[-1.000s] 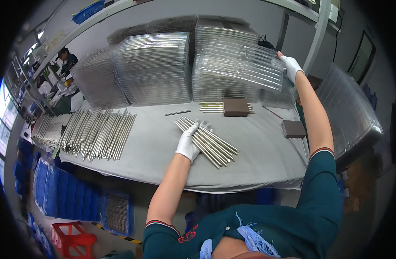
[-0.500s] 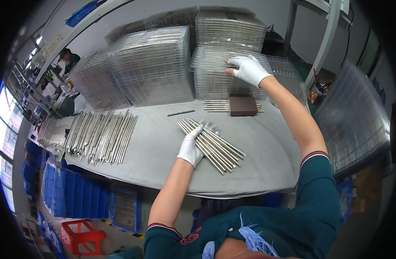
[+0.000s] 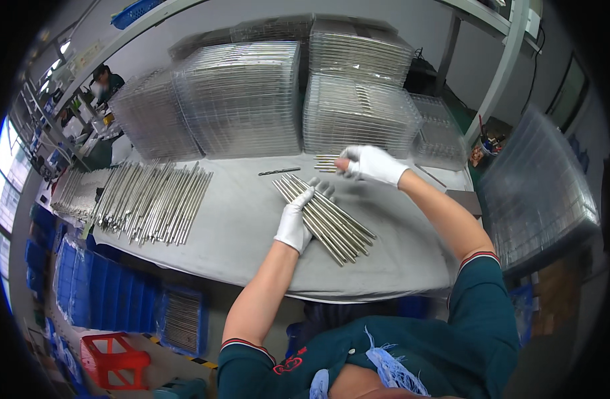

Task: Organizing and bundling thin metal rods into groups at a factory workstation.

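My left hand [image 3: 296,225], in a white glove with bare fingertips or pale fingers hard to tell, is wrapped round a fanned bundle of thin silvery metal rods [image 3: 337,226], slanting down to the right above the table. Farther back, my right hand [image 3: 371,165], gloved in white, has its fingers curled together. Whatever may be in them is hidden. Close beside its fingertips, the ends of several more metal rods [image 3: 325,163] lie on the cloth; the hand covers the rest. A dark drill bit [image 3: 279,171] lies left of them.
Stacks of clear plastic trays [image 3: 245,106] line the back of the grey-clothed table [image 3: 245,246]. Many rods [image 3: 155,203] lie side by side at left. A brown block [image 3: 464,199] shows beside my right forearm. Blue crates [image 3: 112,289] and a red stool [image 3: 115,361] stand below.
My right hand has come down from the tray stack to the rods at the back of the table. The brown block there no longer shows. My left hand keeps its bundle nearly still.
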### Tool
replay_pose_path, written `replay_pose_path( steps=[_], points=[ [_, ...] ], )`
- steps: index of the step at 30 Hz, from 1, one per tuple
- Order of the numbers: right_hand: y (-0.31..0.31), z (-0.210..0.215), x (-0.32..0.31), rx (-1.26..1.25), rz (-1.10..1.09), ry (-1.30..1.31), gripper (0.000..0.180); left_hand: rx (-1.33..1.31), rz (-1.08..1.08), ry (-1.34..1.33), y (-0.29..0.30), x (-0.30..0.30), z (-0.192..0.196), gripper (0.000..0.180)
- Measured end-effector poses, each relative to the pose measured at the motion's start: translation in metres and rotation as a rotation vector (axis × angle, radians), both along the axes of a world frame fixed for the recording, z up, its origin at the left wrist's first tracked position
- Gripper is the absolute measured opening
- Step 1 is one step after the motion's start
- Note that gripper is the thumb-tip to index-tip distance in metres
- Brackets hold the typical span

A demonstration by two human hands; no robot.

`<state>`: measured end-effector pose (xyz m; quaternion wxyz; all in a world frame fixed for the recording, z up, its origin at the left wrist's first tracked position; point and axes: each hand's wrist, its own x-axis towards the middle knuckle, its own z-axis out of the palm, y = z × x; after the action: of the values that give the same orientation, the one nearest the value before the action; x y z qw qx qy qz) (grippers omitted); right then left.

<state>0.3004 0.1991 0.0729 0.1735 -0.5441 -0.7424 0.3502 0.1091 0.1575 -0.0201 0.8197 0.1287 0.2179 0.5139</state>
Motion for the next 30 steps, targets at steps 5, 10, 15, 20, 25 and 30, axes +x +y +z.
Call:
replay_pose_path(
  steps=[5, 10, 15, 20, 25, 30],
  points=[
    [-0.041, -0.055, -0.025, -0.535, 0.217, 0.401, 0.041, 0.315, -0.044, 0.138, -0.001, 0.001, 0.004, 0.053],
    [-0.049, -0.078, -0.032, -0.554, -0.04, 0.678, 0.031, 0.185, -0.092, 0.062, 0.001, -0.002, 0.003, 0.044],
    [-0.051, -0.082, -0.026, -0.536, -0.177, 0.821, 0.029, 0.145, -0.071, 0.059, 0.011, -0.007, -0.011, 0.04],
    [-0.07, -0.044, -0.021, -0.258, -0.23, 0.817, 0.032, 0.042, 0.004, -0.059, 0.005, -0.004, 0.001, 0.039],
    [-0.079, -0.042, -0.014, 0.032, -0.211, 0.818, 0.035, 0.016, 0.074, -0.093, 0.01, -0.007, -0.01, 0.039],
    [-0.089, -0.079, -0.01, -0.075, -0.192, 0.735, 0.03, 0.007, 0.09, -0.108, 0.011, -0.001, -0.009, 0.04]
  ],
)
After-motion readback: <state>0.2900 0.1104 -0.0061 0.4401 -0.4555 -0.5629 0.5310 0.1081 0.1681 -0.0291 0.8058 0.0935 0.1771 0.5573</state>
